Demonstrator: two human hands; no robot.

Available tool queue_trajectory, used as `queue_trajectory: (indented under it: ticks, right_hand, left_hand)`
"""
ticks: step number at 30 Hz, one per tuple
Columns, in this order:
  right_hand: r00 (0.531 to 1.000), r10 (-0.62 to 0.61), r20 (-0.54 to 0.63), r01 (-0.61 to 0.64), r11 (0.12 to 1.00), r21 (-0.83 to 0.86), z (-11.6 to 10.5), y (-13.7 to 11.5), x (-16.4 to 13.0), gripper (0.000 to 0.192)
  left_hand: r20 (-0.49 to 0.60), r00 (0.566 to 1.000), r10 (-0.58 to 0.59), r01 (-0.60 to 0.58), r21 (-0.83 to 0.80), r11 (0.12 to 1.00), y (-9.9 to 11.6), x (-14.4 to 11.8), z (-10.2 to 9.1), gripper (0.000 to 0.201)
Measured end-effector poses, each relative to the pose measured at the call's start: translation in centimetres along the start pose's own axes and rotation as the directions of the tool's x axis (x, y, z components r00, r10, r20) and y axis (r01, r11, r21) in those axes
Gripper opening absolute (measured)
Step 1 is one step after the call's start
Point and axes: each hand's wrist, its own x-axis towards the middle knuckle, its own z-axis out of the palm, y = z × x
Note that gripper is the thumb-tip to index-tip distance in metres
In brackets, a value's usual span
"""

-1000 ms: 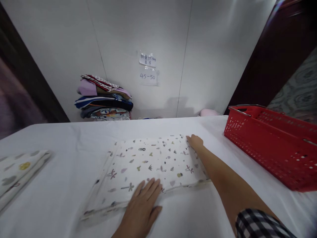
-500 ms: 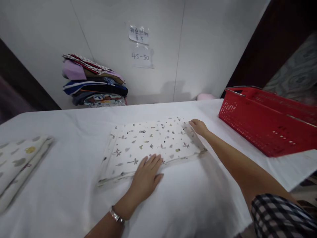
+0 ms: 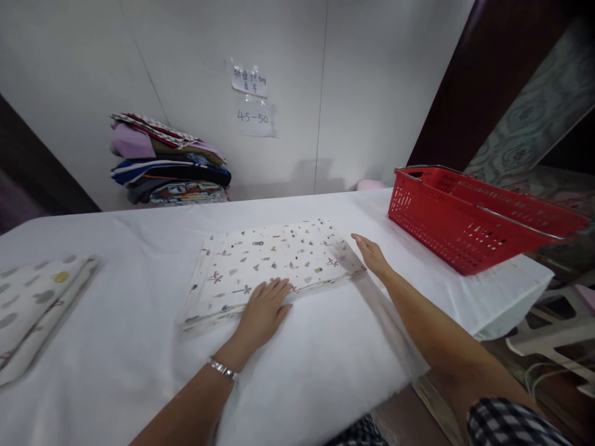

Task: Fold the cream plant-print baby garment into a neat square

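Observation:
A folded white cloth (image 3: 267, 260) printed with small grey and brown figures lies flat on the table in front of me. My left hand (image 3: 266, 308) rests palm down on its near edge, fingers stretched out and close together. Just off the cloth's right side is my right hand (image 3: 373, 255), turned on edge with its fingers extended and nothing visible in it. A silver-coloured bracelet (image 3: 223, 368) circles my left wrist. Further left, another folded cloth (image 3: 39, 303) with larger grey and yellow prints is cut off by the view's edge.
A white sheet covers the table (image 3: 134, 272). A red plastic basket (image 3: 446, 223) stands at the right rear. Against the wall is a stack of folded fabrics (image 3: 170, 164). Handwritten paper signs (image 3: 253, 118) hang above. A white plastic stool (image 3: 553, 328) shows beyond the table's right edge.
My right hand has come away from the cloth's right corner and straightened beside it. My left hand stays on the near edge. The camera view has turned slightly right.

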Motion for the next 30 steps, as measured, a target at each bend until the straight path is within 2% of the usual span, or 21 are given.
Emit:
queue_trajectory:
  ticks: [2, 5, 8, 10, 12, 15, 17, 19, 20, 23, 28, 30]
  right_hand:
    - [0.99, 0.101, -0.1, -0.102, 0.995, 0.0, -0.6, 1.0, -1.1, 0.048]
    - [0.959, 0.27, -0.088, -0.277, 0.958, -0.074, -0.9, 2.8, -2.9, 0.043]
    - [0.952, 0.297, -0.072, -0.303, 0.947, -0.106, -0.7, 3.3, -4.3, 0.04]
    - [0.954, 0.291, -0.079, -0.299, 0.946, -0.125, -0.5, 3.1, -4.9, 0.038]
    - [0.955, 0.286, -0.075, -0.295, 0.942, -0.163, -0.3, 2.6, -5.2, 0.036]
    - [0.957, 0.281, -0.067, -0.289, 0.933, -0.214, -0.3, 2.4, -5.1, 0.03]
    - [0.96, 0.269, -0.075, -0.279, 0.938, -0.204, -0.2, 2.5, -5.0, 0.028]
    - [0.964, 0.25, -0.088, -0.263, 0.948, -0.18, -0.1, 2.8, -4.9, 0.027]
    - [0.966, 0.239, -0.097, -0.253, 0.954, -0.164, -0.1, 2.9, -4.9, 0.028]
    - [0.968, 0.225, -0.113, -0.24, 0.961, -0.137, 0.0, 2.9, -5.0, 0.03]
    - [0.961, 0.256, -0.101, -0.271, 0.947, -0.175, -0.2, 2.3, -5.1, 0.031]
    - [0.957, 0.275, -0.092, -0.288, 0.937, -0.197, -0.3, 2.2, -5.0, 0.034]
  left_hand:
    - [-0.02, 0.999, -0.034, 0.035, 0.006, 0.999, -0.2, -0.1, -0.3, 0.042]
    - [-0.036, 0.993, -0.115, 0.117, 0.041, 0.992, -1.4, -0.3, -1.2, 0.041]
    - [-0.078, 0.969, -0.234, 0.241, 0.106, 0.965, -3.7, -0.8, -3.3, 0.043]
    - [-0.125, 0.927, -0.352, 0.367, 0.129, 0.921, -5.4, -1.6, -5.0, 0.044]
    - [-0.157, 0.838, -0.523, 0.543, 0.132, 0.829, -6.7, -3.0, -6.8, 0.048]
    - [-0.089, 0.633, -0.769, 0.773, 0.113, 0.624, -7.9, -5.5, -8.6, 0.056]
    - [-0.001, 0.499, -0.866, 0.865, 0.061, 0.498, -8.1, -6.7, -9.2, 0.061]
    - [0.07, 0.409, -0.91, 0.912, -0.008, 0.409, -8.0, -7.3, -9.4, 0.063]
    - [0.096, 0.39, -0.916, 0.921, -0.042, 0.387, -7.9, -7.3, -9.5, 0.062]
    - [0.129, 0.373, -0.919, 0.926, -0.11, 0.361, -7.2, -6.8, -9.6, 0.058]
    - [0.138, 0.452, -0.881, 0.892, -0.08, 0.445, -6.8, -6.4, -8.9, 0.061]
    - [0.118, 0.466, -0.877, 0.885, -0.065, 0.462, -7.1, -6.6, -8.5, 0.062]
